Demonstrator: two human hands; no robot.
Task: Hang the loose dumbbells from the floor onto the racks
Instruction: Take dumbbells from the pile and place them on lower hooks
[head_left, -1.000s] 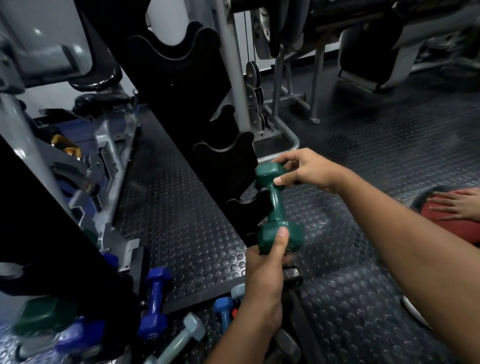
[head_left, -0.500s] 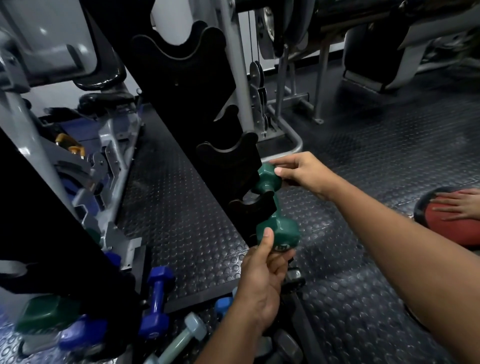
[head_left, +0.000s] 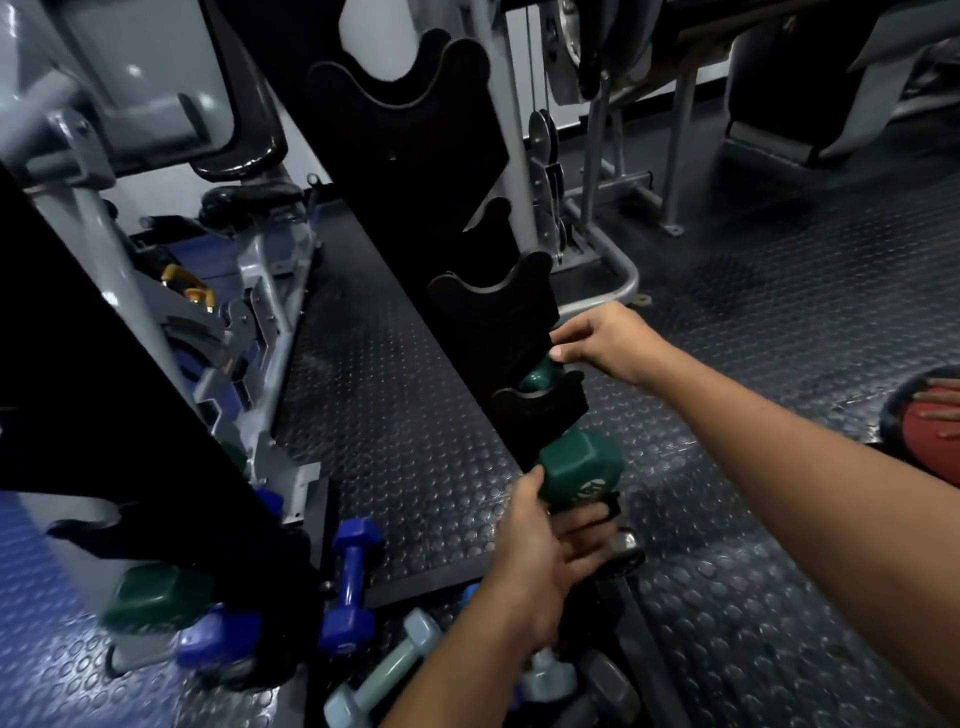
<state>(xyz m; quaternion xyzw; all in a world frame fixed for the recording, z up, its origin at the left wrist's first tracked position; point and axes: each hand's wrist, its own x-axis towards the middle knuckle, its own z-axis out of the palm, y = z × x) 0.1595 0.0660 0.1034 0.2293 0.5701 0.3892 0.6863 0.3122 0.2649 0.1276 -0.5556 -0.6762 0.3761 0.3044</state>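
Lowered into the rack cradle (head_left: 540, 408), the green hex dumbbell (head_left: 579, 470) stays gripped by both the left hand (head_left: 545, 561) and right hand (head_left: 605, 340).

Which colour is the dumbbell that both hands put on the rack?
Dark green dumbbell, seen in the head view.

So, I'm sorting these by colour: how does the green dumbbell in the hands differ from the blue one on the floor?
The green dumbbell sits in a cradle of the black rack, off the ground; the blue dumbbell lies on the floor. The left hand supports the green one from below and the right hand is at its far end; nothing touches the blue one. The green looks chunkier. Both have faceted heads.
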